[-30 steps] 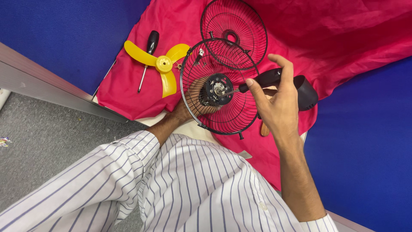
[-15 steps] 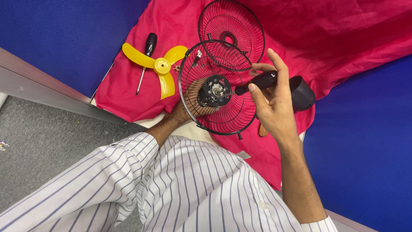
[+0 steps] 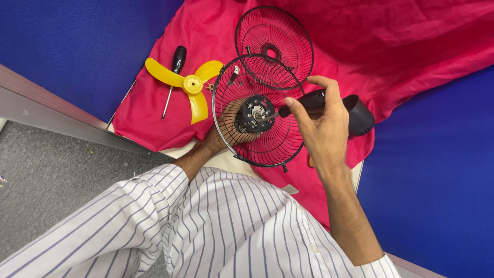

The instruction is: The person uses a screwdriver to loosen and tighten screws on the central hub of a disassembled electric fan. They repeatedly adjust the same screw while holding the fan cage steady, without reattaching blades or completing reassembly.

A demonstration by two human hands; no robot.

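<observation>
I hold a black wire fan guard (image 3: 267, 146) upright over a red cloth (image 3: 411, 46). My left hand (image 3: 230, 129) is behind the guard and grips the black motor (image 3: 254, 114) at its hub, seen through the wires. My right hand (image 3: 323, 128) is in front at the right, with thumb and forefinger curled around the black fan body (image 3: 357, 116) beside the metal shaft. A second round wire guard (image 3: 275, 44) lies flat on the cloth just beyond.
A yellow three-bladed fan blade (image 3: 191, 85) and a black-handled screwdriver (image 3: 174, 77) lie on the cloth at the left. Blue surface (image 3: 77, 41) surrounds the cloth. A grey table edge (image 3: 46, 110) and grey carpet (image 3: 62, 175) are at the lower left.
My right hand went from spread fingers over the fan body to fingers curled around it near the shaft. The guard and my left hand stayed almost still.
</observation>
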